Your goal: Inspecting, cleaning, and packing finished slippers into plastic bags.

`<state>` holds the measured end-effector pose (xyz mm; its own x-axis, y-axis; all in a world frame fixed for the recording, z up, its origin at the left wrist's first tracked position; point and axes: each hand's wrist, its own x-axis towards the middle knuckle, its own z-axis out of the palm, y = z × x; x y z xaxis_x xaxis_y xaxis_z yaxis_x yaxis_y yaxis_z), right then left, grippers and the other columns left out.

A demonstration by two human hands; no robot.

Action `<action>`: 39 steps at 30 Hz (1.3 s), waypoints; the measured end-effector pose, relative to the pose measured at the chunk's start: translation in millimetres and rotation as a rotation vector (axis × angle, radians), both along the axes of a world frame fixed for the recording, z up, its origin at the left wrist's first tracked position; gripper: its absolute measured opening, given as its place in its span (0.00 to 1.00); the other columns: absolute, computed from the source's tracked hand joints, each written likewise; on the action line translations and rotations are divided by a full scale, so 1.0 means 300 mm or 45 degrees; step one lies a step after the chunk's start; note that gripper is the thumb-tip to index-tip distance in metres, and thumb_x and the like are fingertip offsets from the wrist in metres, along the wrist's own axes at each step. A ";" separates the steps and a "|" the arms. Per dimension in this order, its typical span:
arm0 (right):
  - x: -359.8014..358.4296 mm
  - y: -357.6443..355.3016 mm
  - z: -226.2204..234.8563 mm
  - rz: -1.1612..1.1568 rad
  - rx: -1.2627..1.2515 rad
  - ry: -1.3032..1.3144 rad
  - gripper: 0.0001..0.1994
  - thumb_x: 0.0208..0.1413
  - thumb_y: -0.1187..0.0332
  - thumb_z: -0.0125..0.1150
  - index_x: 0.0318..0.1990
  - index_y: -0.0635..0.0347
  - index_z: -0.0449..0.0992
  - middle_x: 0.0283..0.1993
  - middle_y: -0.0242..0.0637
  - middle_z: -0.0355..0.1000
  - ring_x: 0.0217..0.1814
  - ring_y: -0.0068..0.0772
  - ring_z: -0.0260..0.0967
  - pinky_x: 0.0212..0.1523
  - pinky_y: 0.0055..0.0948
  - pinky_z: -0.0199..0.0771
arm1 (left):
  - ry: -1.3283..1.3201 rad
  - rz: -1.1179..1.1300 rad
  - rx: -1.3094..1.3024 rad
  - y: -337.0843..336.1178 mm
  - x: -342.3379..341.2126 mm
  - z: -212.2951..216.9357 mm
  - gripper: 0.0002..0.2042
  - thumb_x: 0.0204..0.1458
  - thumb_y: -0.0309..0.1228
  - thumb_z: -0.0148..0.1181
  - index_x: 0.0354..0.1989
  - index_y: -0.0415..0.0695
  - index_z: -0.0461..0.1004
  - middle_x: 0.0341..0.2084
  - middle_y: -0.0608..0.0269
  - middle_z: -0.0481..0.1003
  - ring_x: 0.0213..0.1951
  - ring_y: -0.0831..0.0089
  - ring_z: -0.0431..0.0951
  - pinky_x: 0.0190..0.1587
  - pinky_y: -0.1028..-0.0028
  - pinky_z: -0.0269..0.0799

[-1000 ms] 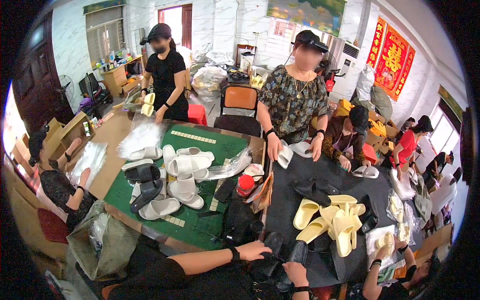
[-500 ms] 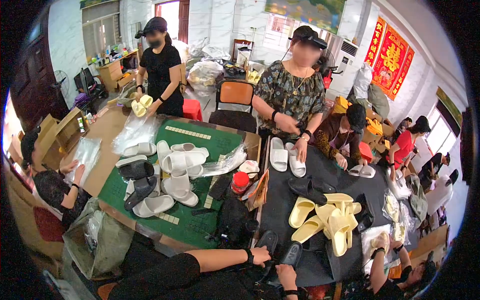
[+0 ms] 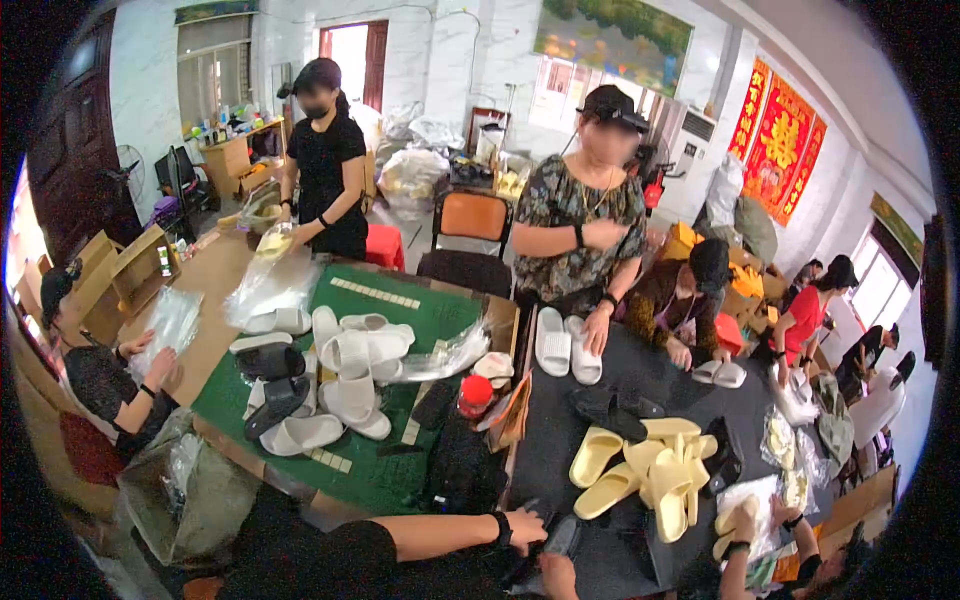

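The white slippers (image 3: 567, 345) now lie flat; both hands (image 3: 525, 530) grasp a black slipper (image 3: 560, 540).

Green table (image 3: 400, 300), white slippers (image 3: 350, 360), black table (image 3: 600, 450), yellow slippers (image 3: 650, 470)

Bare black tabletop (image 3: 560, 445) between black slippers (image 3: 610, 405) and yellow slippers (image 3: 650, 470).

White slippers (image 3: 352, 372) on green table mat (image 3: 420, 310), yellow slippers (image 3: 650, 470), orange chair (image 3: 470, 218), red jar (image 3: 473, 396)
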<state>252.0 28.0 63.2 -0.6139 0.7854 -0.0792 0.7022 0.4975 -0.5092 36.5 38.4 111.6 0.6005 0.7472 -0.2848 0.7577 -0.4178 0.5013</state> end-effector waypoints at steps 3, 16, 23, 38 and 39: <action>0.031 -0.017 0.019 0.045 0.018 0.166 0.12 0.57 0.64 0.51 0.33 0.66 0.71 0.34 0.49 0.69 0.35 0.54 0.67 0.36 0.42 0.68 | -0.869 0.228 0.605 0.136 -0.122 0.334 0.33 0.36 0.37 0.66 0.55 0.46 0.62 0.39 0.46 0.68 0.44 0.51 0.67 0.48 0.60 0.63; 0.061 -0.105 0.411 -0.244 -0.350 0.454 0.09 0.57 0.68 0.47 0.34 0.61 0.73 0.29 0.45 0.69 0.32 0.47 0.67 0.34 0.35 0.66 | -0.637 0.736 1.490 0.321 -0.946 1.148 0.43 0.49 0.48 0.57 0.66 0.42 0.39 0.56 0.49 0.56 0.52 0.61 0.62 0.59 0.64 0.51; 0.061 -0.119 0.416 -0.263 -0.319 0.587 0.12 0.59 0.65 0.46 0.33 0.62 0.73 0.24 0.40 0.67 0.26 0.34 0.64 0.29 0.30 0.64 | -0.910 0.868 1.179 0.307 -0.844 0.914 0.33 0.51 0.41 0.56 0.62 0.39 0.53 0.56 0.51 0.61 0.49 0.64 0.66 0.57 0.66 0.56; -0.089 -0.115 0.464 -0.360 -0.511 0.656 0.15 0.58 0.64 0.47 0.26 0.65 0.74 0.17 0.29 0.62 0.22 0.20 0.57 0.24 0.24 0.56 | -0.722 -0.128 -0.022 -0.119 -0.054 0.236 0.11 0.49 0.32 0.53 0.34 0.37 0.72 0.22 0.49 0.73 0.27 0.54 0.74 0.31 0.62 0.66; -0.101 -0.120 0.484 -0.367 -0.513 0.634 0.16 0.59 0.64 0.47 0.27 0.66 0.75 0.17 0.25 0.60 0.22 0.15 0.53 0.23 0.20 0.53 | -0.723 -0.126 -0.028 -0.120 -0.055 0.233 0.11 0.49 0.32 0.53 0.34 0.37 0.72 0.22 0.49 0.73 0.27 0.54 0.74 0.31 0.62 0.66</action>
<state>221.7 -8.1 208.5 -0.4241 0.8910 -0.1619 0.4133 0.0314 -0.9101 20.1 2.4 181.5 0.7305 0.6773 0.0878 0.3248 -0.4577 0.8277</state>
